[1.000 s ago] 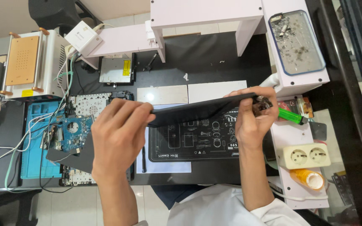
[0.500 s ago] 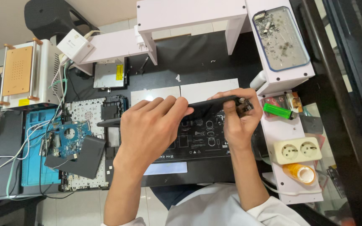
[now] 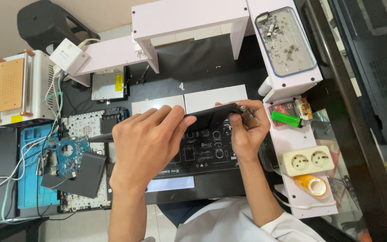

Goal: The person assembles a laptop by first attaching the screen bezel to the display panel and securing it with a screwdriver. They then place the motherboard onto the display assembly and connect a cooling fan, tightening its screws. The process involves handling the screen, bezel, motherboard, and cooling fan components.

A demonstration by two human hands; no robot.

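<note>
Above the black work mat point(image 3: 202, 154), a flat black panel point(image 3: 211, 117) is held edge-on by both hands; left hand point(image 3: 146, 143) is closed over its left part, right hand point(image 3: 247, 132) pinches its right end; compared with a second ago, the panel has been lowered and drawn closer to the mat, hands nearer together; green lighter point(image 3: 286, 119) and white socket strip point(image 3: 309, 160) lie untouched at right.
</note>
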